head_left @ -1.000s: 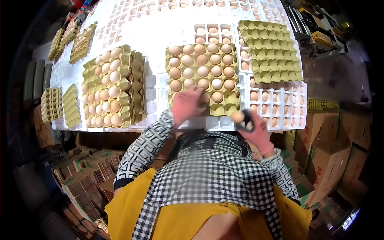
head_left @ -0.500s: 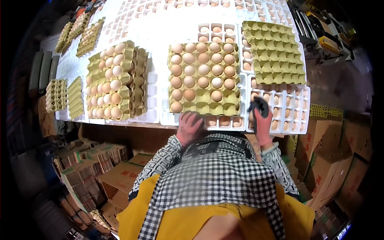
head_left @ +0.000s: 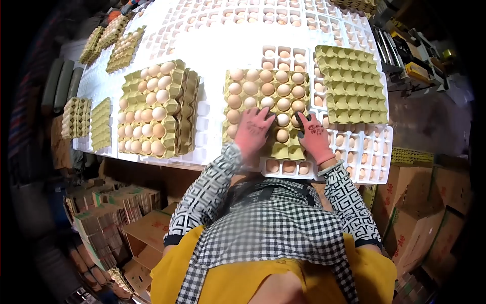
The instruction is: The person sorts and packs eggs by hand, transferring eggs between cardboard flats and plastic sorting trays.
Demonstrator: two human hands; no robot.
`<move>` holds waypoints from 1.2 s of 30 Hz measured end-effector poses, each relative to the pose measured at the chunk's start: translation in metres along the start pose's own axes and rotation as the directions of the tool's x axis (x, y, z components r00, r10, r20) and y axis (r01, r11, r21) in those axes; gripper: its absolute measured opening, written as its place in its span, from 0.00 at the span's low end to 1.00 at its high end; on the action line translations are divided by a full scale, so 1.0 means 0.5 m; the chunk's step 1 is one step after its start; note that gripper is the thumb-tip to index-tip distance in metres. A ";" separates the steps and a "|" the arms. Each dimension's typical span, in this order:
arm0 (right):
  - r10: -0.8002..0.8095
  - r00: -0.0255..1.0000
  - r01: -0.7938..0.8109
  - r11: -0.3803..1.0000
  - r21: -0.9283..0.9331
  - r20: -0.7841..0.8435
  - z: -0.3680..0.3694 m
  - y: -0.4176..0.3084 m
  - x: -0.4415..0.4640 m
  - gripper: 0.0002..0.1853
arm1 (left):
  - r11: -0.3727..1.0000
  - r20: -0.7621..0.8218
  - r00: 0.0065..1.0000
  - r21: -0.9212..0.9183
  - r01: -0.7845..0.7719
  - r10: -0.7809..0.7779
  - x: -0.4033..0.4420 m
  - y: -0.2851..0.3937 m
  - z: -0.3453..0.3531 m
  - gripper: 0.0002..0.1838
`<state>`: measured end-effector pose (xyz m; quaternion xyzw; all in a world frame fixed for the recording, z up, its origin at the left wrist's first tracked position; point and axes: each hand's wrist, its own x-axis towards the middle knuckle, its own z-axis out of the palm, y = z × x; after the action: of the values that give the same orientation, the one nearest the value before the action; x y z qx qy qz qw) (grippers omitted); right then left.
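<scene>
A yellow-green pulp egg tray point(head_left: 286, 151) holds brown and cream eggs, with several cups bare at its front right. My left hand point(head_left: 254, 130), in a pink glove with dark fingertips, reaches over the tray's left part. Its fingers are apart and bent over the eggs, though the hand hides what lies under the palm. At the tray's right edge my right hand point(head_left: 315, 136), gloved alike, has its thumb and fingers around an egg point(head_left: 296, 119). Another egg point(head_left: 282, 135) sits in a cup between the two hands.
An egg-less pulp tray point(head_left: 352, 85) lies to the right, over white trays point(head_left: 360, 152) of eggs. On the left stands a stack of filled pulp trays point(head_left: 152, 114). Cardboard boxes point(head_left: 412, 192) stand below the table on both sides.
Both hands have moved up onto the pulp tray: the left from its front edge, the right from the white tray at right. The view has shifted slightly.
</scene>
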<state>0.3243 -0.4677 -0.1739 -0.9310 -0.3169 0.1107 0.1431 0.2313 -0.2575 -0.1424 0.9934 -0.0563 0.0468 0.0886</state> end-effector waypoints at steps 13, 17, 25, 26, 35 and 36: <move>0.030 0.999 -0.032 0.988 -0.150 -0.016 -0.064 -0.014 0.090 0.29 | 0.994 0.206 0.976 -0.066 0.086 -0.070 0.127 -0.083 -0.003 0.22; -0.009 1.000 0.008 0.971 -0.239 -0.004 -0.048 -0.004 0.110 0.25 | 0.998 0.221 0.974 -0.032 -0.045 0.051 0.155 -0.081 -0.010 0.12; 0.249 0.900 0.037 0.774 0.632 -0.357 -0.086 0.071 0.280 0.26 | 0.752 -0.232 0.824 -0.583 0.307 -0.517 0.343 -0.294 -0.017 0.28; 0.233 0.882 0.053 0.815 0.578 -0.409 -0.101 0.057 0.345 0.27 | 0.761 -0.264 0.809 -0.572 0.307 -0.525 0.402 -0.313 -0.010 0.26; 0.247 0.969 -0.247 0.960 -0.131 -0.012 -0.097 0.071 0.702 0.28 | 0.845 -0.111 0.904 -0.418 0.333 -0.412 0.647 -0.406 0.101 0.26; 0.208 0.938 -0.223 0.975 -0.023 -0.279 -0.075 0.097 0.722 0.24 | 0.821 -0.304 0.836 -0.506 0.265 -0.457 0.665 -0.403 0.102 0.25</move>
<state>0.6424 -0.2874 -0.1968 -0.9700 -0.1929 -0.0131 0.1474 0.5888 -0.1040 -0.1926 0.9053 0.1480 0.2228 0.3299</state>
